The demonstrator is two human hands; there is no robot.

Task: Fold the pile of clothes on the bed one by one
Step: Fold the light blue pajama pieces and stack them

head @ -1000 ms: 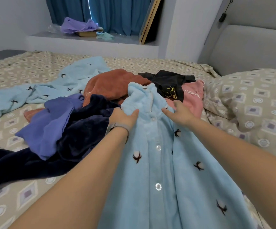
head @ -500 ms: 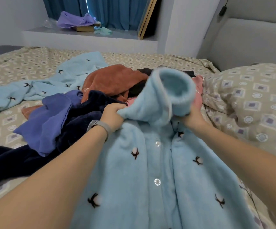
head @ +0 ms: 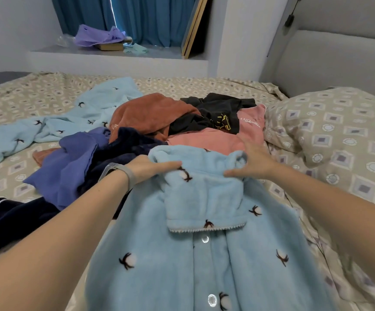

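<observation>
Pyjama top (head: 204,254) collar end folded down over placket; left hand (head: 147,169) and right hand (head: 252,164) pinch fold corners, apparently to square it.

White lettering runs across the pink garment (head: 227,140) near the pillow-side edge of the bed (head: 47,97); only part of it shows, something like "NDASL", and the rest cannot be made out. The black garment (head: 215,113) lying on top of it carries a yellow outlined print, too crumpled to read as letters or numbers.
</observation>
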